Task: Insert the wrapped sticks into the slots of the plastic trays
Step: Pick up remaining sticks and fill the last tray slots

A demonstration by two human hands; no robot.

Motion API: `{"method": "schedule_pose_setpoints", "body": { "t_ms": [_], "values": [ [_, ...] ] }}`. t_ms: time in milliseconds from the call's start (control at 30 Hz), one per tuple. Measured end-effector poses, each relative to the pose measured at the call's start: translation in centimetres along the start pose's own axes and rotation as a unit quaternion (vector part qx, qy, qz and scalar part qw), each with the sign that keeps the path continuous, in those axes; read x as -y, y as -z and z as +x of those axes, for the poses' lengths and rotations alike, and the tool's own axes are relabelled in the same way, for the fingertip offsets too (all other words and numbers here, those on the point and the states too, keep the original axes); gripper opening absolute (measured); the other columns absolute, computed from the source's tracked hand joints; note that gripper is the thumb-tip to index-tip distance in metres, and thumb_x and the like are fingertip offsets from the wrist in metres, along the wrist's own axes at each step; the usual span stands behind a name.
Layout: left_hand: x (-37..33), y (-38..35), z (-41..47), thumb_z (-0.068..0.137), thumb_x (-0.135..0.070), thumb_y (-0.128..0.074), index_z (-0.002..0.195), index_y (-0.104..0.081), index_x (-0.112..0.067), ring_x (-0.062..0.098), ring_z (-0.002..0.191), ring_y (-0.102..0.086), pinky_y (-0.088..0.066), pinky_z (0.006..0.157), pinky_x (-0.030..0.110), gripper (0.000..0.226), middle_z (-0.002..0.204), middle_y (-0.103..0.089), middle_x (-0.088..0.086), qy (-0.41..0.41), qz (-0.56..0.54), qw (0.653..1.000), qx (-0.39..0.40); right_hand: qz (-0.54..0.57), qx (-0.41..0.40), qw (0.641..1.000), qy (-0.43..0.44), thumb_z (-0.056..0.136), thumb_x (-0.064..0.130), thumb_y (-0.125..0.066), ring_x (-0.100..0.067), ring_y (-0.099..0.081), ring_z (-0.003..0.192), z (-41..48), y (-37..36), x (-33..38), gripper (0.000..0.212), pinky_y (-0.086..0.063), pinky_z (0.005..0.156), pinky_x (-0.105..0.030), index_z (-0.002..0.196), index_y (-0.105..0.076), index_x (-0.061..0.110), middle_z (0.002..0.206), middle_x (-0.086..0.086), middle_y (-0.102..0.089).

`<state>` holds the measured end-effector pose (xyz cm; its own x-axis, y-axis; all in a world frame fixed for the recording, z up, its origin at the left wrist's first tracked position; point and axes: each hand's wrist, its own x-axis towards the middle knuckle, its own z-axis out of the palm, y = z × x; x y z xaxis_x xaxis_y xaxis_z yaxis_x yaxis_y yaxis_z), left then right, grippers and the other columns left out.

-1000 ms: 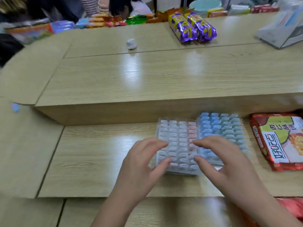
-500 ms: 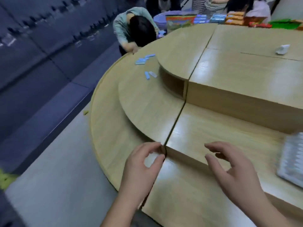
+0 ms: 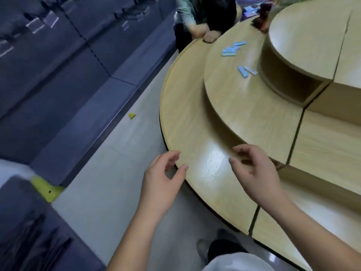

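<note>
**A:** ok so where are the wrapped sticks [image 3: 232, 48]?

**B:** lying on the middle tier of the round wooden table [image 3: 244, 118]. There's a blue bunch, then a loose pair [image 3: 246, 71] right by the top tier's wall. All well apart from both hands.

**A:** hands grabbing anything?

**B:** nope, left hand [image 3: 162, 178] and right hand [image 3: 256, 173] hover at the near rim, fingers loosely curled, holding nothing. Another person [image 3: 205, 14] leans on the far edge.
</note>
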<state>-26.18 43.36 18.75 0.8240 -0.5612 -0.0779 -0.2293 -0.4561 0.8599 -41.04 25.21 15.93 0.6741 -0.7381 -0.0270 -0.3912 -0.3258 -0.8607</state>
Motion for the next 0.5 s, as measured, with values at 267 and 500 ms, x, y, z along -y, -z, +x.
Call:
{"method": "schedule_pose_setpoints", "body": {
  "t_ms": [267,500],
  "values": [
    [1.3,5.2,9.7,0.086,-0.023,-0.073,0.118,-0.065,-0.031,-0.003,0.106,-0.059,-0.045,0.092,0.013,0.033,0.111,-0.065,-0.016,-0.032,0.030,0.998,0.055,0.007,-0.054,0.998,-0.041,0.092,0.029,-0.066,0.011,-0.052,0.106,5.3,-6.1,1.5,0.024,-0.040,0.083,-0.007,0.111,-0.054,0.038,0.109,0.028,-0.053],
    [2.3,6.4,26.5,0.087,-0.024,-0.074,0.116,-0.061,-0.039,-0.002,0.109,-0.057,-0.042,0.095,0.017,0.036,0.115,-0.062,-0.016,-0.101,0.053,0.984,0.139,-0.040,-0.123,0.990,-0.064,0.090,0.029,-0.066,0.005,-0.051,0.106,15.3,-11.7,2.7,0.027,-0.039,0.089,-0.008,0.115,-0.059,0.024,0.109,0.018,-0.055]
  ]
}}
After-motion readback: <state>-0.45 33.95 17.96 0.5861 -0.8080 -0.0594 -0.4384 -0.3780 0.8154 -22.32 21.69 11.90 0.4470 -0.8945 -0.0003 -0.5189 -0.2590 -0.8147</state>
